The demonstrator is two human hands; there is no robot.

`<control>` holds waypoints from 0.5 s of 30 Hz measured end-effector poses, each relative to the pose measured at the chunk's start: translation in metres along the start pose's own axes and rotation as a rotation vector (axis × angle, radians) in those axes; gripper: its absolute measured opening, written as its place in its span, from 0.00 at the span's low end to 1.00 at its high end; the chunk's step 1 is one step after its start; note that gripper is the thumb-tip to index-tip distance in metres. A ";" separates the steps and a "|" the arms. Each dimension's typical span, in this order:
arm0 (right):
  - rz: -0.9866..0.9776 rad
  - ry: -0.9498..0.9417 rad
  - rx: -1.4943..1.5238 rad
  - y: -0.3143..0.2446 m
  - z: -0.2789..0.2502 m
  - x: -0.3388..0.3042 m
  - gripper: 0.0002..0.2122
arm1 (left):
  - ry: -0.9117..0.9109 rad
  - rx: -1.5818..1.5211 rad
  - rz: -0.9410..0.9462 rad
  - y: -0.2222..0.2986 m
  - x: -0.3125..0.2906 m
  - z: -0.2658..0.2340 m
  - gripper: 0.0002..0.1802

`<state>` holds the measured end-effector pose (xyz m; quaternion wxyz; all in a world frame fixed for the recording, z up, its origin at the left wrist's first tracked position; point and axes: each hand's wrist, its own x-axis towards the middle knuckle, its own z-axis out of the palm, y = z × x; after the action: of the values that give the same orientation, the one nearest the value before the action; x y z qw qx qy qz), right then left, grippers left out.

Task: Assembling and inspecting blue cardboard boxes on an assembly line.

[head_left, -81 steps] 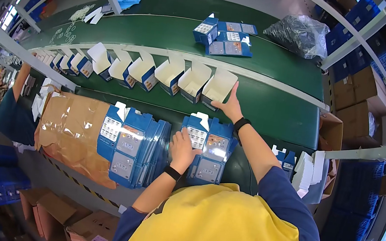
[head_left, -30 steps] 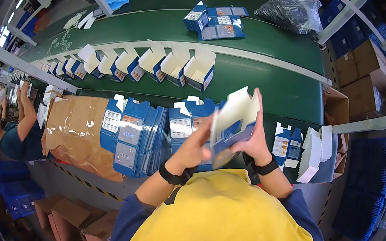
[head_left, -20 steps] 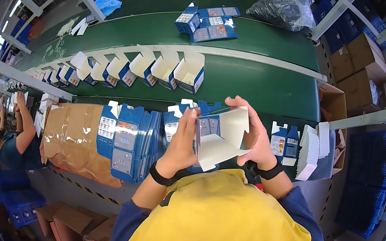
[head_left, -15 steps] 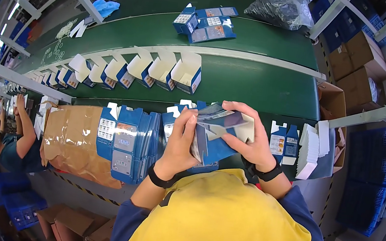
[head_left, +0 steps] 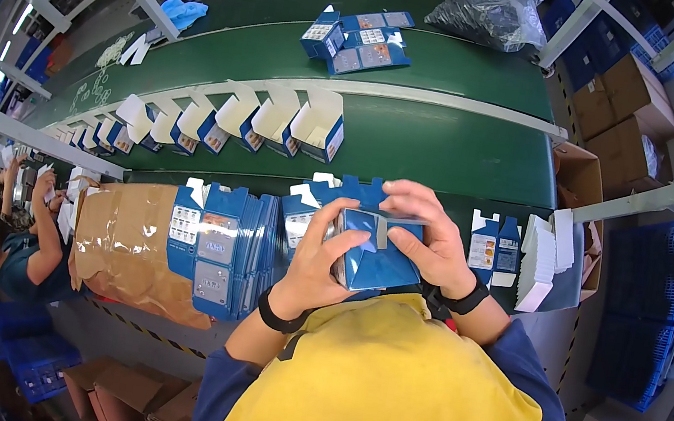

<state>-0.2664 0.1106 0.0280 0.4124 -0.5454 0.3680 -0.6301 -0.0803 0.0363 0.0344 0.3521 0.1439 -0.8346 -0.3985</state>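
Between my two hands is a blue cardboard box (head_left: 379,270), held in front of my chest. My left hand (head_left: 314,261) wraps its left side, thumb lying on the upper face. On the opposite side my right hand (head_left: 435,246) grips it, fingers over the far edge and thumb pressing near the middle of the top. The flaps there lie folded in. Just left of my left hand stands a stack of flat blue carton blanks (head_left: 221,250). More blue blanks (head_left: 357,189) lie partly hidden behind my hands.
A row of open boxes with raised white flaps (head_left: 317,126) runs along the green conveyor (head_left: 448,153). Beyond sit unfolded blue cartons (head_left: 369,43) and a bagged dark bundle (head_left: 489,15). White inserts (head_left: 538,265) stand at right. A co-worker (head_left: 29,258) works at far left.
The box's open flaps have been folded down, and its top is now closed under my thumbs. The row of open boxes has shifted slightly left along the conveyor.
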 end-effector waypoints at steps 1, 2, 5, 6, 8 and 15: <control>-0.080 -0.071 -0.050 0.001 -0.002 0.000 0.22 | 0.037 -0.046 -0.002 0.002 0.001 0.001 0.36; -0.080 -0.072 -0.049 0.000 -0.001 0.000 0.22 | 0.074 -0.092 -0.003 0.003 0.001 0.003 0.38; -0.171 -0.001 -0.159 -0.006 0.004 0.005 0.20 | 0.084 -0.079 0.054 -0.001 0.001 0.000 0.42; -0.171 -0.001 -0.158 -0.008 0.006 0.006 0.20 | 0.056 -0.021 0.112 -0.004 0.002 -0.003 0.43; -0.026 0.031 -0.273 -0.014 0.012 0.007 0.20 | 0.029 0.036 0.166 -0.006 0.002 -0.006 0.45; 0.102 -0.050 -0.463 -0.012 0.009 0.011 0.21 | -0.046 0.117 0.177 -0.007 0.002 -0.010 0.46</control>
<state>-0.2600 0.1049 0.0444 0.3167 -0.6214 0.5196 -0.4936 -0.0754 0.0252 0.0341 0.3576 0.0809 -0.8738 -0.3195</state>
